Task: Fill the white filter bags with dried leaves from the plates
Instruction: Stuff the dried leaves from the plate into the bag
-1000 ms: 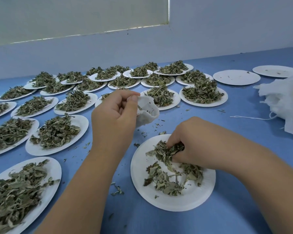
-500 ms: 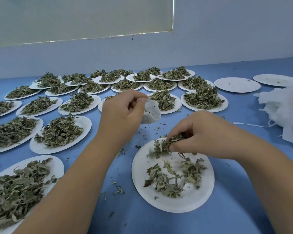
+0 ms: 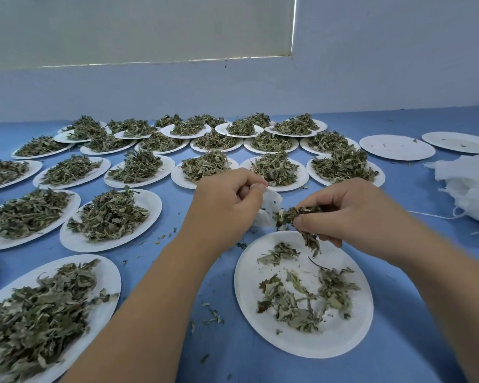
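Whereas a second ago the right hand (image 3: 351, 214) was down in the plate (image 3: 343, 338) gathering, it is now lifted clear and up at the bag (image 3: 273, 201), thumb and fingers pinched on a tuft (image 3: 299, 212) whose tip touches the bag's mouth. The left hand (image 3: 227, 205) holds the bag just above the plate's far edge, thumb and fingers gripping the white cloth. How wide the mouth stands I cannot tell, as the hand hides most of it. A strand hangs from the tuft over the plate.

The pick looks done and the fill is the step in hand. The tuft likely needs pushing in past the rim, and loose bits may drop on the table (image 3: 219, 272), where crumbs already lie. Only a thin scatter of leaves (image 3: 296, 305) is left on the plate, so this portion seems nearly bagged. Many heaped plates (image 3: 150, 200) wait beyond, and two bare plates (image 3: 396, 147) and a heap of bags (image 3: 470, 194) lie at right, so the task overall looks far from over.
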The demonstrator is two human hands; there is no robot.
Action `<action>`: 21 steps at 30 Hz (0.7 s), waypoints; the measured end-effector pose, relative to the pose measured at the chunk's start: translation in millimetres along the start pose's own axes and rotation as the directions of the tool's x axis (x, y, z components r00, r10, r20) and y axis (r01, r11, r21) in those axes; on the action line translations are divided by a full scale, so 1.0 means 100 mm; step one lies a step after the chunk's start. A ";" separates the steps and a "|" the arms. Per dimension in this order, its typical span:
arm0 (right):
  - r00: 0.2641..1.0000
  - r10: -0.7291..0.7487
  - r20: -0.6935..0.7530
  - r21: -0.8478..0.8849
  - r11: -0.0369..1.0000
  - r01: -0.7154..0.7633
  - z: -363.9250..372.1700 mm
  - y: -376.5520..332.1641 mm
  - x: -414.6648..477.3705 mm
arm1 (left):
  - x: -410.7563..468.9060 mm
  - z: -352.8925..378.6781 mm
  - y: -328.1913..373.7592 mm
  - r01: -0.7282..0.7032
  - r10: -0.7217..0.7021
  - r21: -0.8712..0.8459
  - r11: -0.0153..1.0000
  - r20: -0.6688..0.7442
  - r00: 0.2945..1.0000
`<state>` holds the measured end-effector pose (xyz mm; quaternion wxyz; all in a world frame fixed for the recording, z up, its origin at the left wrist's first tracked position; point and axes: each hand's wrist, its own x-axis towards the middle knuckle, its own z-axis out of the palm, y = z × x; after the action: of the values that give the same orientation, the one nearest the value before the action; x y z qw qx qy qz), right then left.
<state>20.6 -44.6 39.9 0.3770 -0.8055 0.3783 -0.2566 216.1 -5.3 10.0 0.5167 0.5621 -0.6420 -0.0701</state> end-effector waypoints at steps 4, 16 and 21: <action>0.999 0.038 -0.033 -0.039 0.998 -0.039 0.14 -0.08 0.03 | -0.01 -0.01 0.01 0.002 -0.002 -0.006 1.000 -0.001 1.000; 0.996 -0.051 -0.067 -0.324 0.946 0.026 0.08 -0.39 0.12 | -0.03 -0.02 0.01 0.041 -0.039 -0.036 0.999 0.031 0.999; 1.000 -0.003 -0.005 -0.453 0.891 0.000 0.10 -0.49 0.22 | -0.02 0.00 0.01 0.115 -0.115 -0.114 0.987 0.008 0.993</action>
<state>60.2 -36.9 76.1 0.1778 -0.8708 0.4281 -0.1638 215.7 -3.4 9.4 0.5426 0.5676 -0.6039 -0.1368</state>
